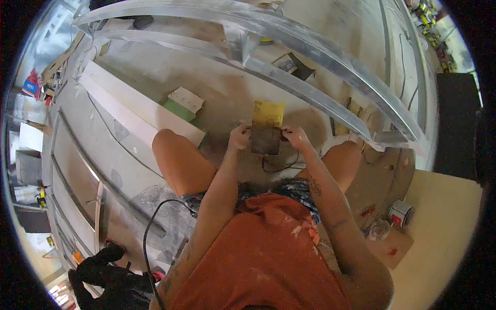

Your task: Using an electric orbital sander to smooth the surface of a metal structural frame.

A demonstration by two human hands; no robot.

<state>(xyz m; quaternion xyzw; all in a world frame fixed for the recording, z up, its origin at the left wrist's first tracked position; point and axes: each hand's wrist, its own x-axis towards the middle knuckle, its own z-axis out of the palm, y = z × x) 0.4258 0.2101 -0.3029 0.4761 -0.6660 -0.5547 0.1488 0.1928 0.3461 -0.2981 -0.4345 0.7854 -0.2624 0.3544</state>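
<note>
Between my knees is a dark, flat rectangular block (265, 141) with a cord at its near end, which looks like a sheet sander turned pad up. A yellow sheet with dark print (268, 112), perhaps sandpaper, extends from its far end. My left hand (239, 137) is closed at the left edge, where block and sheet meet. Opposite it, my right hand (295, 137) pinches the right edge at the same height. The fingertips are small and partly hidden, so I cannot tell whether they grip sheet or block. The black cord (281, 170) curls toward my right thigh.
Metal framing (310, 41) crosses ahead of me. A long white board (134, 103) lies to the left, beside a green-and-white piece (183, 103). A bucket (401, 213) stands at right. Another cable (146, 243) runs past my left side. Someone in dark clothes (111, 279) is at lower left.
</note>
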